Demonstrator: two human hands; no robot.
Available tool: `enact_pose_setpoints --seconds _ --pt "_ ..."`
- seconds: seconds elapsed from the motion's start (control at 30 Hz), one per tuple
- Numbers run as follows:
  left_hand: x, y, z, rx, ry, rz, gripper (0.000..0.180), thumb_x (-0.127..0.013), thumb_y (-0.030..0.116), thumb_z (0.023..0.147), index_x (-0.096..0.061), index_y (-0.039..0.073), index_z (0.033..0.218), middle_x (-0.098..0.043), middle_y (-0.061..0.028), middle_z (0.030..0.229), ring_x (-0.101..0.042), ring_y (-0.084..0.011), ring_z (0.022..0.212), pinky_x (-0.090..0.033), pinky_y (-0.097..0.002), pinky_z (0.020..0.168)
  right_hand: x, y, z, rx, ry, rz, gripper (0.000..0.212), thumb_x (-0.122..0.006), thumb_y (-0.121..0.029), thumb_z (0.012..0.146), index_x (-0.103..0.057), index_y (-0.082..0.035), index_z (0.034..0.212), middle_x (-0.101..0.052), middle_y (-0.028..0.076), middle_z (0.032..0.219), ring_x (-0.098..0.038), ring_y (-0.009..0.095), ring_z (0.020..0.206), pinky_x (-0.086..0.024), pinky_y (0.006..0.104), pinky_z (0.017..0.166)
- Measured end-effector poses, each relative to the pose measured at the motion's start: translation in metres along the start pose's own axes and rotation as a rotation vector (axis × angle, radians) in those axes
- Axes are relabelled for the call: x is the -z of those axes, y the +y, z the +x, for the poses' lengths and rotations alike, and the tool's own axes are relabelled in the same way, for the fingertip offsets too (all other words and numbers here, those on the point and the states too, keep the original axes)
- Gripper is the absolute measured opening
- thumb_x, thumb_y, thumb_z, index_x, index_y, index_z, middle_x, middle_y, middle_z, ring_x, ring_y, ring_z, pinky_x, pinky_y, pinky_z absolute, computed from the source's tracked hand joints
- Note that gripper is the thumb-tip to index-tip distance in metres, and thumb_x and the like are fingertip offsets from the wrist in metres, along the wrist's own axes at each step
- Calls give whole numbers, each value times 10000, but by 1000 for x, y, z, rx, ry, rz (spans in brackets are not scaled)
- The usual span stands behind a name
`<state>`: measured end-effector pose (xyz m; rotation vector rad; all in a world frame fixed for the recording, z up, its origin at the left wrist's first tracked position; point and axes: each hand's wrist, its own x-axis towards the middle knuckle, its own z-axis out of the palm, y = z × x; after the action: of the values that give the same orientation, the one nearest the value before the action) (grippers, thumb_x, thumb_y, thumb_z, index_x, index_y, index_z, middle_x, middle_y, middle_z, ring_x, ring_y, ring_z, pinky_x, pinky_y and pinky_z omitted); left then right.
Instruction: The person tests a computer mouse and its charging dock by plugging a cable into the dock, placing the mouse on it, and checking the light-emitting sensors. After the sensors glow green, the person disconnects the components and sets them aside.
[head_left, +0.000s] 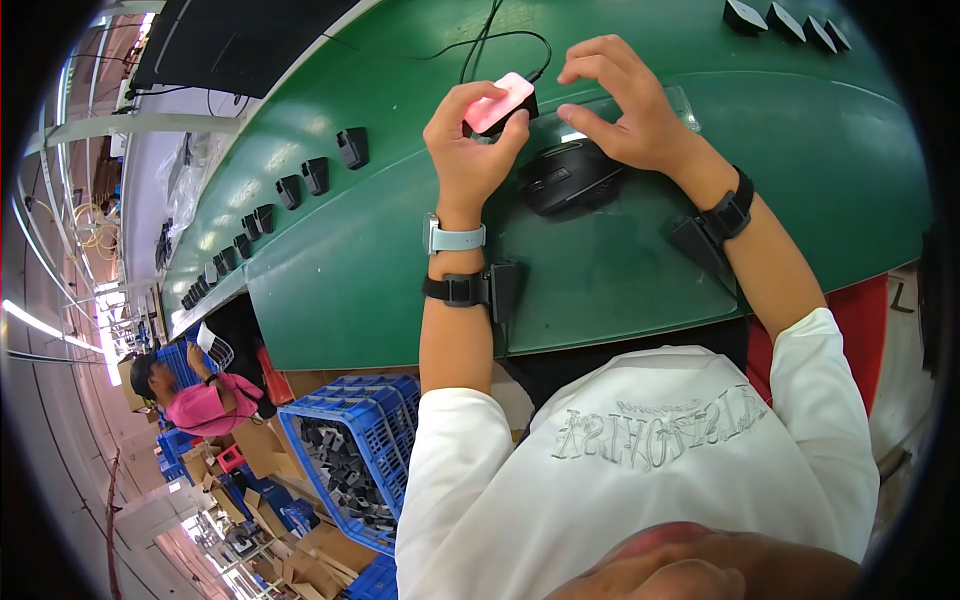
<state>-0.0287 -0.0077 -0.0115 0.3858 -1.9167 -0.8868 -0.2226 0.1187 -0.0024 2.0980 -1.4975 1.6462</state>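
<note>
1 left hand point(470, 155), closed, gripping 1 small box point(508, 98), dark-sided with a glowing pinkish-white top, held over the green table point(355, 255). 1 black cable point(549, 52), meeting the box at its right end. 1 right hand point(632, 112), open, thumb and fingers parted, just right of the box. 1 black mouse-shaped device point(568, 178), nearer the wearer than the box. 1 row of black pieces point(352, 148), left. 4 dark, pale-faced pieces point(784, 22), far right. 1 blue crate point(392, 415), beside the table, holding many dark parts.
</note>
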Motion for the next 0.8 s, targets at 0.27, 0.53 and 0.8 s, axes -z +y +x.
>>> enact_pose_setpoints --seconds 0.27,0.53,0.8 --pt "1 4 1 43 -120 -29 287 -774 44 720 -683 35 991 -692 -40 929 -630 -136 818 -502 -262 716 -3 6 0 33 -59 -125 317 -724 -106 885 -635 -78 1188 -599 92 1296 -520 333 1254 -425 445 1075" --pt "4 4 1 52 -231 -104 309 -758 25 707 -674 29 1004 -699 -68 985 -654 -176 857 -525 -290 779 -2 9 -4 30 -175 -143 243 -672 -156 950 -639 -62 1172 -632 114 1238 -541 340 1235 -395 459 1103" --pt "2 9 7 -15 -220 -147 409 -741 -22 690 -673 32 1090 -671 -133 1186 -669 -239 1065 -563 -345 876 -3 12 -11 -143 -273 -38 191 -661 -141 963 -673 -36 1123 -683 123 975 -620 307 953 -492 425 889"
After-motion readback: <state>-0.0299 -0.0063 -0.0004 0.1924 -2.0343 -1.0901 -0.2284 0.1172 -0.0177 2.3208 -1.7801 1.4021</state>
